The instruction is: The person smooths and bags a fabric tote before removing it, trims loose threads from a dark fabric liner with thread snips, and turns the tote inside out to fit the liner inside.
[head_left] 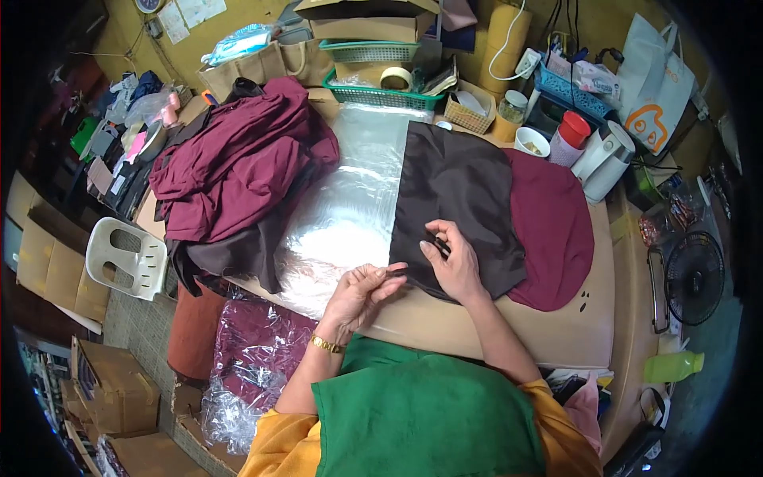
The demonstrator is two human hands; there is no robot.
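Note:
A dark brown-black cloth piece (457, 171) lies on the table in front of me, over or joined to a maroon cloth (552, 230) that shows at its right. My left hand (356, 294) pinches the near left corner of the dark cloth between thumb and fingers. Over the same cloth, my right hand (455, 266) is closed, thumb and forefinger curled toward each other. Something small and dark shows between those fingers; whether it is a tool or cloth is unclear. Clear plastic sheets or bags (350, 191) lie flat left of the dark cloth.
A heap of maroon and dark garments (238, 163) lies at the left. Green baskets (381, 97), a kettle (604, 159), a red-lidded cup (574, 127) and a white bowl (531, 143) stand along the back. Small dark pieces (585, 300) lie at the right. Plastic-wrapped maroon cloth (254, 358) sits below the table's left side.

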